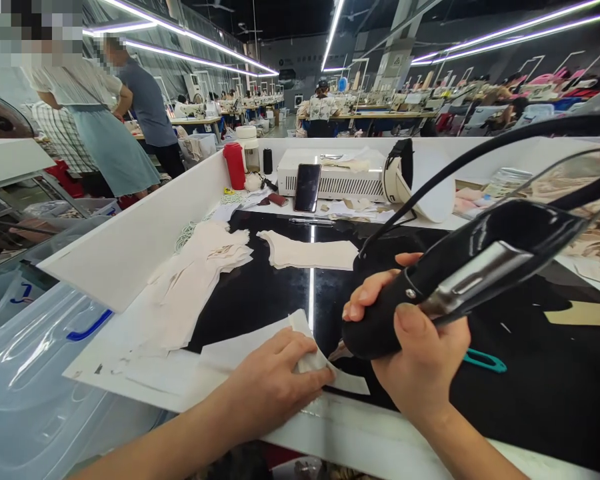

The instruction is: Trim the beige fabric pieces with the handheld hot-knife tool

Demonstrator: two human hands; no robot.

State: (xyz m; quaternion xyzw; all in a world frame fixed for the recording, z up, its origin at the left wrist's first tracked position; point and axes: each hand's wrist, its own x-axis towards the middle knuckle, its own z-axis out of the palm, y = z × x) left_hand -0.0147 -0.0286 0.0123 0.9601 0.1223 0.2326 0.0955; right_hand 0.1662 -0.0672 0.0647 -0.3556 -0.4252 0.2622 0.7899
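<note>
My right hand (416,347) grips a black hand-held tool (460,273) with a metal lever and a black cable running up to the right; its tip points down at a pale fabric piece (260,343) on the glossy black work surface (280,287). My left hand (275,383) lies flat on that fabric piece, pressing it near the front edge, just left of the tool's tip. A stack of cream fabric pieces (200,273) lies to the left, and another cream piece (310,253) further back.
A white machine box (340,177) with a phone (307,188) leaning on it stands at the back, beside a red bottle (235,165). Teal-handled scissors (485,361) lie right of my hand. A clear plastic bin lid (35,373) sits at left. People stand at back left.
</note>
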